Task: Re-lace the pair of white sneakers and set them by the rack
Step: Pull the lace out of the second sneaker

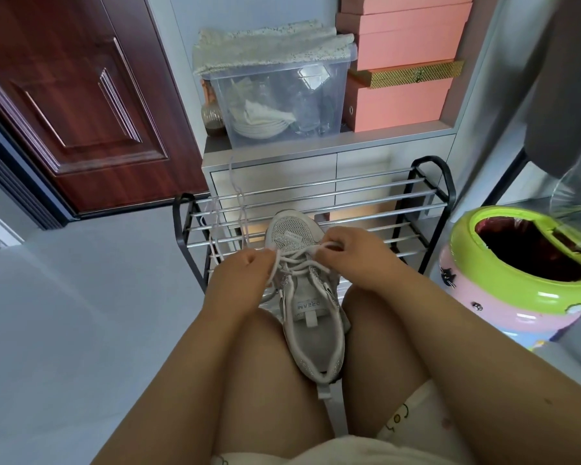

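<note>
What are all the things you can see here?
White mesh sneaker: one, white and grey, between the person's knees, toe towards the rack.
White shoelace: one, partly threaded, loose ends trailing over the rack.
Black-framed metal shoe rack: one, chrome bars, in front of the knees.
Clear plastic storage box: one, on the grey cabinet, dishes inside.
Pink cardboard boxes: a stack, right of the clear box.
Green-rimmed pink bin: one, on the right.
Dark red wooden door: one, on the left.
Left hand: pinches the lace.
Right hand: pinches the lace.
</note>
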`<move>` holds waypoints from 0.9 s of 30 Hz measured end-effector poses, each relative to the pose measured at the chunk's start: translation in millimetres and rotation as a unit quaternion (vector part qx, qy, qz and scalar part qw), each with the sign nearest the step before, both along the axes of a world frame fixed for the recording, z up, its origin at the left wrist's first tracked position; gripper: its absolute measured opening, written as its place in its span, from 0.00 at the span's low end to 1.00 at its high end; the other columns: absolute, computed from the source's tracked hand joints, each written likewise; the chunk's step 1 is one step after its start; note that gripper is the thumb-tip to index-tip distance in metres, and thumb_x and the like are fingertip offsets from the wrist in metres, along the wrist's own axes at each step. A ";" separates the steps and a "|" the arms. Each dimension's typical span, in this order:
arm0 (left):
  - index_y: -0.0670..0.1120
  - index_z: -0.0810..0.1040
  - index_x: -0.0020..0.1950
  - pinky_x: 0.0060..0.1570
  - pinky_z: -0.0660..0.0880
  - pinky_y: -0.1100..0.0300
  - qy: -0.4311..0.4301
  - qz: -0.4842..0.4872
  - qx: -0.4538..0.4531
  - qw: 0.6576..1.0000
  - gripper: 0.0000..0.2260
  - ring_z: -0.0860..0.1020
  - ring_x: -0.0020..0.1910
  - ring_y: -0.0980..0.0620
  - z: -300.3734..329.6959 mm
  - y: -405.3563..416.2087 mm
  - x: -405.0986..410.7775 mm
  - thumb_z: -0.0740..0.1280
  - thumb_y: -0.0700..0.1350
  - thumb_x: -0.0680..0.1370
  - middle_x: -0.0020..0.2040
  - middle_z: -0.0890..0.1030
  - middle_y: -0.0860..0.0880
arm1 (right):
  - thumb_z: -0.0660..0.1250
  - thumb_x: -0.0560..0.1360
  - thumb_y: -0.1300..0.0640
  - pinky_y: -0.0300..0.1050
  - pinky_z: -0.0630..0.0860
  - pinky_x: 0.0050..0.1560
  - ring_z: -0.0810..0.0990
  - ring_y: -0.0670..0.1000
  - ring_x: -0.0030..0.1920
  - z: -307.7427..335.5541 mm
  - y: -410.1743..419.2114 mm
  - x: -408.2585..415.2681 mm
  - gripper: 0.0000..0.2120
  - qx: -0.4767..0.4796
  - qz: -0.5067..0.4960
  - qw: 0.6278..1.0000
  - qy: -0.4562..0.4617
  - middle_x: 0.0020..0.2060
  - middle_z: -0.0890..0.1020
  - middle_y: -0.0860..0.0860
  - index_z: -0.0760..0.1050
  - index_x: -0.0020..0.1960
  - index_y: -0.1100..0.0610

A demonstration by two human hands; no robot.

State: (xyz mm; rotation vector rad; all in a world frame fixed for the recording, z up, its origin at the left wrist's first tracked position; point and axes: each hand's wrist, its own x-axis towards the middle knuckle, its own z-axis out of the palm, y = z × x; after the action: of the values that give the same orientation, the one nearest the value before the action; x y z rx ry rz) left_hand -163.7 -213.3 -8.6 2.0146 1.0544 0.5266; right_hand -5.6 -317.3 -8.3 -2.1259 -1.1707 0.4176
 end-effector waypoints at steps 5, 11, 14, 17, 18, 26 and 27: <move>0.43 0.74 0.37 0.38 0.71 0.55 0.028 -0.008 0.046 0.999 0.28 0.76 0.34 0.50 -2.1 -6.6 4.6 0.57 0.68 0.74 0.33 0.78 0.49 | 0.70 0.73 0.47 0.43 0.71 0.38 0.77 0.48 0.37 0.0 -1.1 -4.0 0.10 0.015 0.026 0.999 0.016 0.34 0.78 0.46 0.72 0.38 0.50; 0.50 0.70 0.32 0.30 0.64 0.60 -0.002 -0.012 0.108 0.994 0.17 0.71 0.29 0.56 -11.5 -0.7 9.8 0.60 0.51 0.81 0.29 0.74 0.53 | 0.68 0.75 0.53 0.43 0.72 0.39 0.76 0.48 0.37 -4.4 4.0 -2.3 0.08 0.047 0.001 0.999 0.022 0.36 0.78 0.48 0.73 0.39 0.52; 0.43 0.76 0.40 0.37 0.73 0.57 -0.128 0.074 0.024 0.989 0.14 0.78 0.33 0.50 -13.6 5.2 5.4 0.59 0.47 0.82 0.35 0.81 0.49 | 0.64 0.77 0.58 0.47 0.77 0.40 0.79 0.53 0.34 -3.0 3.0 3.1 0.10 0.107 -0.072 0.988 0.088 0.35 0.81 0.53 0.69 0.38 0.51; 0.40 0.74 0.45 0.38 0.79 0.58 -0.237 0.119 -0.097 0.959 0.12 0.83 0.36 0.49 -11.9 10.4 4.9 0.57 0.45 0.83 0.39 0.84 0.45 | 0.65 0.77 0.59 0.52 0.80 0.39 0.80 0.56 0.32 -0.5 1.0 6.1 0.08 0.170 -0.114 0.961 0.186 0.32 0.82 0.55 0.70 0.40 0.56; 0.40 0.73 0.45 0.36 0.79 0.59 -0.255 0.112 -0.141 0.950 0.11 0.83 0.34 0.49 -11.1 10.0 5.9 0.57 0.44 0.83 0.38 0.84 0.44 | 0.66 0.77 0.60 0.52 0.80 0.39 0.80 0.58 0.32 -0.4 0.7 5.9 0.07 0.169 -0.107 0.959 0.200 0.31 0.81 0.55 0.71 0.41 0.57; 0.48 0.81 0.37 0.40 0.78 0.50 -0.115 0.020 -0.075 0.990 0.10 0.80 0.32 0.48 -26.2 4.5 10.0 0.71 0.52 0.74 0.31 0.82 0.49 | 0.75 0.69 0.58 0.42 0.76 0.34 0.75 0.49 0.29 -4.3 -2.8 -2.4 0.11 0.062 -0.001 0.975 0.213 0.29 0.77 0.54 0.73 0.37 0.59; 0.49 0.81 0.36 0.42 0.79 0.49 -0.110 0.020 -0.046 0.993 0.10 0.80 0.34 0.47 -26.8 3.3 10.5 0.70 0.51 0.75 0.32 0.82 0.49 | 0.75 0.70 0.58 0.42 0.75 0.35 0.74 0.49 0.30 -4.7 -2.1 -2.3 0.11 0.059 0.002 0.981 0.185 0.30 0.77 0.53 0.73 0.36 0.58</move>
State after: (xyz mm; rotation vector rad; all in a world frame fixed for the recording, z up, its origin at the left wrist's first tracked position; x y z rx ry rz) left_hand -153.1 -210.0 -35.4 1.8108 0.9674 0.6917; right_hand -7.9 -319.4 -13.0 -1.8447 -0.9586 0.6950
